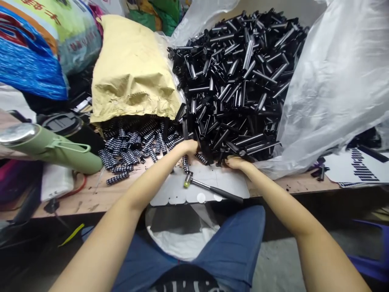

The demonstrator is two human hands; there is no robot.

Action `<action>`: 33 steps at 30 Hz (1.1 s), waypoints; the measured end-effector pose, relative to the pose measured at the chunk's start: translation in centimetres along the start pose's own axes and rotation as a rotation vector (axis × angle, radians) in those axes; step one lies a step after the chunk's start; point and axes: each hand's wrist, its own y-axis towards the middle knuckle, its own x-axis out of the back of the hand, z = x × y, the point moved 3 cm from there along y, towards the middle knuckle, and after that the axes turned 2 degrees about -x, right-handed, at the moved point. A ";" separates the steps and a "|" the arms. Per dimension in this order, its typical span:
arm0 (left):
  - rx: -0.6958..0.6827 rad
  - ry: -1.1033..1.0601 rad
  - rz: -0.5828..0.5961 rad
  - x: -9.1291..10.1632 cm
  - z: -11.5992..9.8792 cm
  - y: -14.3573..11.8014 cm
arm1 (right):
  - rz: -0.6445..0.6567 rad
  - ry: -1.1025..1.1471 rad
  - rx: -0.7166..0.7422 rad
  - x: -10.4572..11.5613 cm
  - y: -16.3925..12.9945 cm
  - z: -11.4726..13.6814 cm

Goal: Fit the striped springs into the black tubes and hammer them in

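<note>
Two hands (192, 147): at black tubes (237, 81), partly hidden; can't tell how open or what's held.
Hammer (210, 187): on white sheet (170, 191), near desk's (91, 198) front edge.

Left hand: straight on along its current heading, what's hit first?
Likely the near edge of the pile of black tubes; the left hand looks right up against it, perhaps already touching, though depth is unclear.
</note>
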 end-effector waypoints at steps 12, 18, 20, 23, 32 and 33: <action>0.379 -0.120 -0.550 -3.8 -3.2 -14.7 | -0.054 -0.059 0.258 3.1 -5.9 7.4; 0.419 -0.072 -0.667 -6.3 -4.1 -15.4 | -0.319 -0.026 0.455 -3.8 -11.1 9.5; 0.252 0.022 -0.581 -5.2 -3.4 -14.0 | -0.357 -0.017 0.506 -5.9 -11.4 8.9; -0.040 0.137 -0.437 -4.0 -2.3 -12.3 | -0.443 -0.003 0.488 -6.9 -10.6 7.0; -0.075 -0.210 -0.713 -3.0 0.0 -12.4 | -0.648 0.025 0.332 -3.4 -8.8 7.7; -0.019 -0.322 -0.813 -2.9 0.2 -13.2 | -0.623 -0.004 0.315 -3.1 -8.4 8.5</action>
